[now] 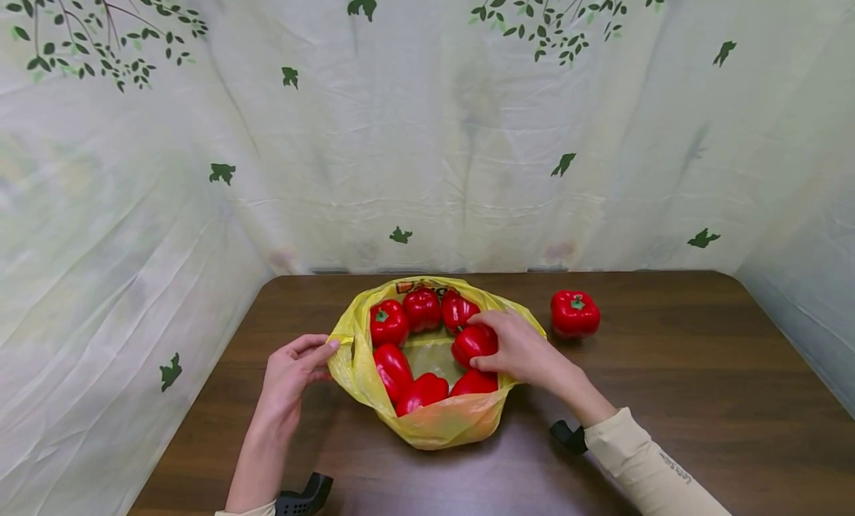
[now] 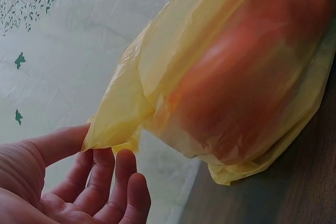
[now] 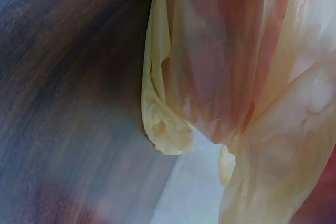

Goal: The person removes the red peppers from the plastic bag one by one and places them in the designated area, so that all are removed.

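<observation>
"Brown wood-grain table point(image 1: 701, 353) across the lower frame, I see. Behind it?"
"Pale leaf-printed cloth point(image 1: 427, 130), filling the upper frame. And the hands?"
"From here I see the left hand point(image 1: 294, 371) pinching the yellow bag point(image 1: 450, 428) by its rim, lower centre; the right hand point(image 1: 521, 347) grips a red pepper point(image 1: 473, 344) inside."

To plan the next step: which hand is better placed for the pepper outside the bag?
Probably the right hand: it's nearer the outside pepper, though holding another pepper; the left hand pinches the bag.
</observation>
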The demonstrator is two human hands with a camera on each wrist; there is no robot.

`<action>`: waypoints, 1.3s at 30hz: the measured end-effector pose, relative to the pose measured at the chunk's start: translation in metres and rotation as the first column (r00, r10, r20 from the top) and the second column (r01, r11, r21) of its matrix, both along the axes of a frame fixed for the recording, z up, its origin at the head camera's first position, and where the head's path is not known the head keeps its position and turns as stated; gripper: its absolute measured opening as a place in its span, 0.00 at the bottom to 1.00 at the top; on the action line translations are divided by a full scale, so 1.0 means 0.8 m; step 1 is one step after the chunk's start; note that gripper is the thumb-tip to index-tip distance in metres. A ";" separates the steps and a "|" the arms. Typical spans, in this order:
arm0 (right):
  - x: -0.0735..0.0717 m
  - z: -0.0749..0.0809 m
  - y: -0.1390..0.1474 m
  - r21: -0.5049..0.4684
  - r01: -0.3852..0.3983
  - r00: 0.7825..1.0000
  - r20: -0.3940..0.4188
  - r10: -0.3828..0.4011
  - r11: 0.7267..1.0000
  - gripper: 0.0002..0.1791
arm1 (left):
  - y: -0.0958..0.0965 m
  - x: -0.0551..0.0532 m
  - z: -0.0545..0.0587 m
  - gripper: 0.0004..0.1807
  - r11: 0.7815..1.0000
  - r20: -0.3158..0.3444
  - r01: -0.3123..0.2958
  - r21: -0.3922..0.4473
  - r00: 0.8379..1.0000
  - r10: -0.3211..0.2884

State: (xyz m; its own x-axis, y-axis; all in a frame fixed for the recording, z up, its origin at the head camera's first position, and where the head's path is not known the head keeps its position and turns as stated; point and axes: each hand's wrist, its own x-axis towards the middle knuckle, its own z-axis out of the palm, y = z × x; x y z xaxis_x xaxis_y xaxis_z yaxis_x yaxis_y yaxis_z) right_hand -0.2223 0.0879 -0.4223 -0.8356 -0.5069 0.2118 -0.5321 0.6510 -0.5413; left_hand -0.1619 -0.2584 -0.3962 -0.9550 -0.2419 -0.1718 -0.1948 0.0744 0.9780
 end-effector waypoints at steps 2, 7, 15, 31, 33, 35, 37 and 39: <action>0.001 0.002 0.000 -0.006 -0.011 1.000 -0.014 0.011 1.000 0.31 | 0.000 0.000 0.000 0.19 1.000 -0.002 0.000 0.002 1.000 0.000; 0.006 0.011 0.002 -0.062 -0.015 1.000 -0.007 0.015 0.998 0.32 | 0.000 0.000 0.000 0.19 1.000 0.002 -0.002 -0.003 1.000 0.002; 0.015 0.022 0.004 -0.223 -0.004 1.000 -0.022 -0.001 0.975 0.33 | -0.002 -0.001 -0.001 0.19 1.000 0.003 0.002 -0.008 1.000 -0.002; 0.034 0.032 0.029 -0.346 0.081 0.997 0.036 -0.073 0.935 0.43 | -0.002 -0.001 -0.001 0.21 1.000 0.021 -0.004 -0.015 1.000 0.005; 0.036 0.033 0.035 -0.363 0.079 0.997 0.037 -0.070 0.929 0.44 | -0.002 -0.001 -0.001 0.21 1.000 0.023 -0.004 -0.016 1.000 0.004; 0.037 0.035 0.041 -0.379 0.078 0.997 0.033 -0.070 0.922 0.44 | -0.002 0.000 -0.001 0.21 1.000 0.023 -0.003 -0.016 1.000 0.003; 0.037 0.037 0.048 -0.394 0.075 0.997 0.028 -0.070 0.916 0.44 | -0.002 0.000 -0.001 0.21 1.000 0.022 -0.002 -0.015 1.000 0.002; 0.038 0.039 0.055 -0.393 0.079 0.997 0.014 -0.080 0.916 0.44 | -0.002 0.000 -0.002 0.21 1.000 0.020 0.000 -0.010 1.000 0.000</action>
State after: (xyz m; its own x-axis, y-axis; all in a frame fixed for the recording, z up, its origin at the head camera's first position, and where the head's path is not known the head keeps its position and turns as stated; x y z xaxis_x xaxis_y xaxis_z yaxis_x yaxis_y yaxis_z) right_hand -0.1916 0.1321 -0.3909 -0.8688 -0.3142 0.3828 -0.4893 0.4261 -0.7609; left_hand -0.1617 -0.2604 -0.3976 -0.9515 -0.2436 -0.1881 -0.2139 0.0841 0.9732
